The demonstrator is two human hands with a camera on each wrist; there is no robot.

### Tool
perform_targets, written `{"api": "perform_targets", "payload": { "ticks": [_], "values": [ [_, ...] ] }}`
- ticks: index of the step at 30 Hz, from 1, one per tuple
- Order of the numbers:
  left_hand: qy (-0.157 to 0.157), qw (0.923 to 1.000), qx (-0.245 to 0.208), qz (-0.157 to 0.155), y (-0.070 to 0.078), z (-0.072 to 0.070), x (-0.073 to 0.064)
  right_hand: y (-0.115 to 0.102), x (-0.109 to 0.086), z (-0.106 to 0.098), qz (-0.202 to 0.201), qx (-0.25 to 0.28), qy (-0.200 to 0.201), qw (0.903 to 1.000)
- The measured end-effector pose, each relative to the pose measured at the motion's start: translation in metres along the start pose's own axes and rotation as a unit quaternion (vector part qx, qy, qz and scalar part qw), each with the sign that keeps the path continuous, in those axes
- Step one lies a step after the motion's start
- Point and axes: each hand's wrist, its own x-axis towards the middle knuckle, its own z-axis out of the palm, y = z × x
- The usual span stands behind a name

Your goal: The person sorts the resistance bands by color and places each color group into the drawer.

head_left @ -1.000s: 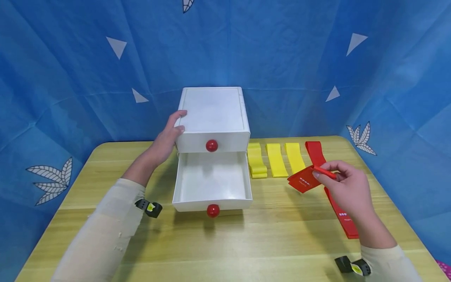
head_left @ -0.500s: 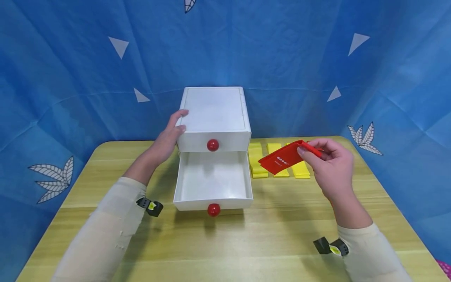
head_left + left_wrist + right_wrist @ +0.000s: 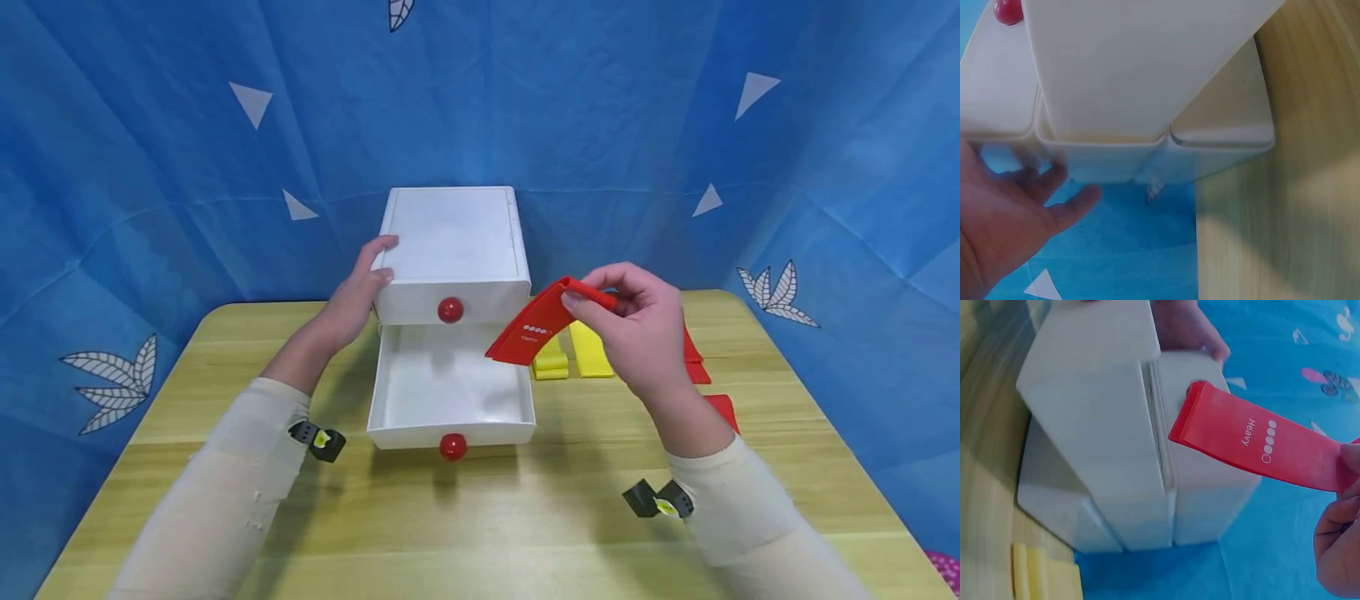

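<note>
A white two-drawer cabinet (image 3: pixel 453 233) with red round knobs stands at the table's back; its lower drawer (image 3: pixel 412 437) is pulled out, with nothing seen inside. My left hand (image 3: pixel 351 298) rests against the cabinet's upper left side, fingertips on the top edge. In the left wrist view its fingers (image 3: pixel 1075 206) look loosely extended. My right hand (image 3: pixel 637 329) pinches a folded red resistance band (image 3: pixel 534 327) at one end. The band's free end hangs by the drawer's right side. White print on the band (image 3: pixel 1229 434) in the right wrist view reads "Heavy".
Yellow bands (image 3: pixel 591 350) lie right of the cabinet, partly hidden by my right hand. Farther right on the wooden table (image 3: pixel 465 517) are a red band piece (image 3: pixel 695 368) and another red piece (image 3: pixel 722 410), partly covered by my arm. A blue curtain (image 3: pixel 600 125) hangs behind.
My right hand has carried the red band leftward and upward from the table's right side to the drawer's right edge. The left hand, cabinet and drawer stay where they were.
</note>
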Motion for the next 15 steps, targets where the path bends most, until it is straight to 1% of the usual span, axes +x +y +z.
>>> {"api": "perform_targets", "payload": {
  "ticks": [3,7,11,15],
  "values": [
    [0.001,1.0000,-0.001,0.004,-0.001,0.000,0.001,0.003,-0.001,0.014,-0.001,0.003,-0.024,0.9997],
    [-0.001,1.0000,-0.005,0.007,-0.001,0.000,0.001,0.009,-0.003,0.033,0.011,0.006,-0.055,0.9984],
    [-0.003,1.0000,-0.005,0.004,-0.001,0.001,0.001,0.015,-0.007,0.049,0.039,0.009,-0.079,0.9961],
    [-0.001,1.0000,0.004,0.006,-0.003,0.001,0.002,0.019,-0.011,0.066,0.063,0.019,-0.091,0.9937]
  ]
}}
